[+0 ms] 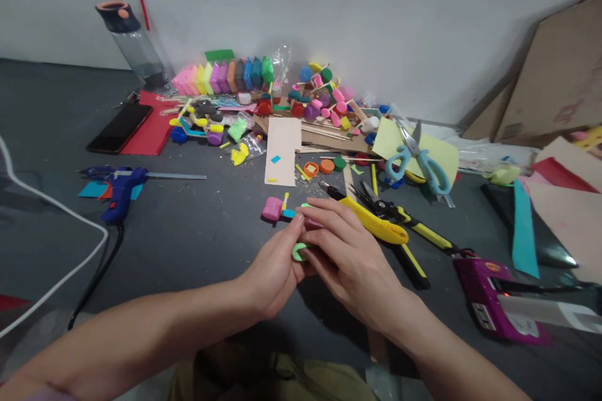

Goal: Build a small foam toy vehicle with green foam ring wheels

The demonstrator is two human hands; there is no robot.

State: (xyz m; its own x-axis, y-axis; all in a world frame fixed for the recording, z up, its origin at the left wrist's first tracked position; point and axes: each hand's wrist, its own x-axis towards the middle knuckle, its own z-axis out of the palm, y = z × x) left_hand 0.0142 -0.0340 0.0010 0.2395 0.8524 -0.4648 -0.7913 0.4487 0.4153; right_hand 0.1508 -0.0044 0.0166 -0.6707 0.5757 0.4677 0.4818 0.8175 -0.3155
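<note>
My left hand point(275, 269) and my right hand point(345, 250) meet at the middle of the dark table, fingers closed together around a small light-green ring-shaped piece point(299, 252). Part of the piece is hidden under my fingers. Just beyond my fingertips lie a pink cap point(271, 208) with a small yellow stick and a blue bit beside it. A yellow utility knife point(376, 224) lies right behind my right hand.
A blue glue gun point(120, 191) lies at left with its cable. Blue scissors point(416, 156) rest on yellow paper. Pliers point(404, 216), a purple tool point(489, 294), a phone point(120, 127), a bottle point(132, 44), coloured clay blocks point(223, 75) and cardboard point(555, 75) surround the area.
</note>
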